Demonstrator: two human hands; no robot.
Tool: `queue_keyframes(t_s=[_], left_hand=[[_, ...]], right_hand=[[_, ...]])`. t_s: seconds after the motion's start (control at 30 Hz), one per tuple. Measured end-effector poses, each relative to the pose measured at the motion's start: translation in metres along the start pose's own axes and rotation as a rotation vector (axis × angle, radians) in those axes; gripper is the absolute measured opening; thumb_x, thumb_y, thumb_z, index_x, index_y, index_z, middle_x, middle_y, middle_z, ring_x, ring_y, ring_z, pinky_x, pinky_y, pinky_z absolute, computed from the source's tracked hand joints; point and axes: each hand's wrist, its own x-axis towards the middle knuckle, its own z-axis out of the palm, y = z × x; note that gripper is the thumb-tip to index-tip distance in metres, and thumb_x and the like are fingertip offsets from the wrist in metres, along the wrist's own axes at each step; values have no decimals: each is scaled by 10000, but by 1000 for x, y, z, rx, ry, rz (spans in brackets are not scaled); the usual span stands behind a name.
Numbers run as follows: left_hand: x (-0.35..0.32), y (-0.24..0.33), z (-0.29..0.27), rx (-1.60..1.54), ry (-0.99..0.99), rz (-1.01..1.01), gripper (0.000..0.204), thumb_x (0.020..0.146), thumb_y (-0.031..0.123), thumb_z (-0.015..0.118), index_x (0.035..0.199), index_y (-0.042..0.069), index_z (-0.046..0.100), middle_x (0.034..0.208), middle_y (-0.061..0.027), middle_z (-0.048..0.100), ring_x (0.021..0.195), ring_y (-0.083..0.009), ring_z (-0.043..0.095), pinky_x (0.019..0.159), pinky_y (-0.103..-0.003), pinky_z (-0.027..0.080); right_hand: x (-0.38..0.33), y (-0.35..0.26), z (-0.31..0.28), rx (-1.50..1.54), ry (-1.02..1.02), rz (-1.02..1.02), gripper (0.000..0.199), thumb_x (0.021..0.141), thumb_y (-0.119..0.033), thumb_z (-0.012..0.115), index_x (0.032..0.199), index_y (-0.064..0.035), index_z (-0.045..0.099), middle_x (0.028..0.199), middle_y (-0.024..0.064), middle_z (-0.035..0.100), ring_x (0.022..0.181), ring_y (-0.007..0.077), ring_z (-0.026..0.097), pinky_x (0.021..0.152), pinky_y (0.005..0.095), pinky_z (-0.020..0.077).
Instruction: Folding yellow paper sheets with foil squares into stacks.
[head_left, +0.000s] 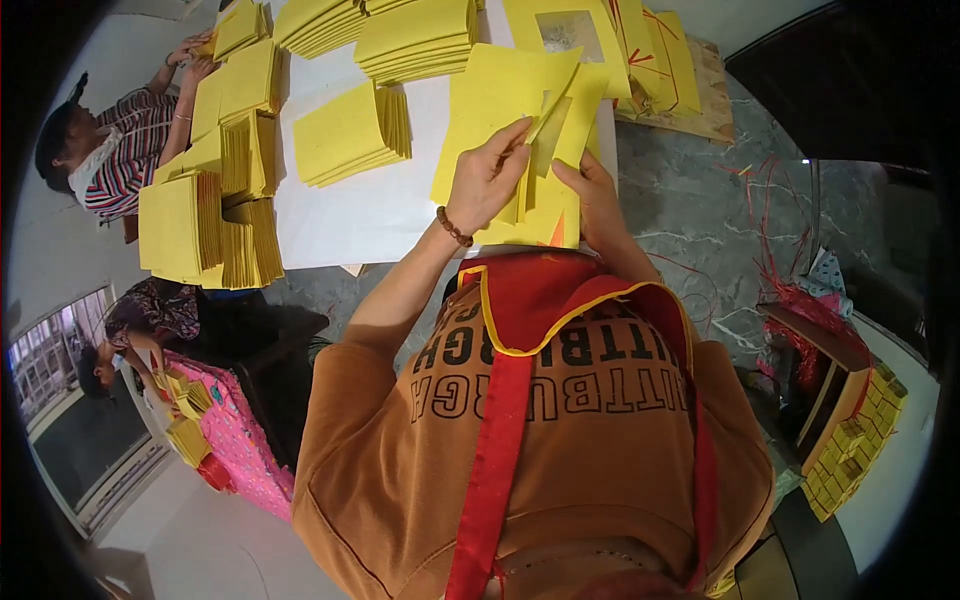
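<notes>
While the left hand (488,178) pinches a folded yellow paper sheet (505,90) by its lifted edge over the flat white tabletop (325,225), grip of right hand (600,205) unclear. Uneven pulling could crease the sheet.

The left forearm (402,283) reaches forward, the left hand (488,182) pinching with curled fingers (510,134); the right hand (602,208) sits near it, thumb (570,178) stretched out leftward.

I'm pinching a yellow paper sheet (495,95) right now, its right edge bent up beside a greyish rectangular patch (551,135). More yellow paper (545,208) shows underneath, bearing a pointed orange mark (558,232).
</notes>
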Motion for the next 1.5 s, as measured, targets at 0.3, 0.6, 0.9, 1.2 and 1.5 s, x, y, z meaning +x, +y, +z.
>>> queue_keyframes(t_s=[0.3, 0.6, 0.9, 1.2, 1.5], left_hand=[[-2, 5, 1, -59, -64, -49, 458, 817, 98, 591, 1248, 51, 442, 1064, -139, 591, 993, -175, 564, 810, -287, 479], [-4, 2, 1, -27, -141, -31, 483, 801, 98, 604, 1249, 35, 434, 1093, -150, 584, 969, -166, 576, 809, -276, 474], [-5, 4, 3, -3, -112, -9, 515, 781, 129, 626, 1252, 50, 434, 1072, -137, 594, 970, -171, 573, 807, -276, 472], [-12, 12, 15, 297, -136, 135, 726, 719, 142, 669, 1331, 65, 287, 1165, -161, 510, 1050, -281, 508, 892, -351, 400], [-10, 7, 9, 33, -138, 8, 723, 702, 43, 567, 1344, 66, 237, 1200, -199, 485, 1105, -281, 479, 941, -355, 366]], right_hand=[[1, 0, -1, 47, 9, 21, 377, 841, -146, 559, 1182, -21, 455, 1069, 61, 548, 950, 128, 536, 821, 258, 424], [2, 1, -1, -26, -1, 16, 392, 835, -143, 564, 1188, -16, 451, 1083, 72, 543, 960, 137, 536, 835, 263, 422], [1, 4, -4, 23, 7, 19, 384, 841, -118, 531, 1203, -23, 448, 1083, 67, 542, 951, 135, 539, 827, 258, 428], [-2, -4, -4, 183, -84, 45, 505, 771, -18, 426, 1273, -19, 374, 1157, 81, 499, 1012, 158, 513, 852, 267, 421], [-2, -1, -17, 95, -222, 61, 708, 628, 48, 365, 1329, -16, 287, 1206, 81, 463, 1039, 155, 505, 843, 250, 432]])
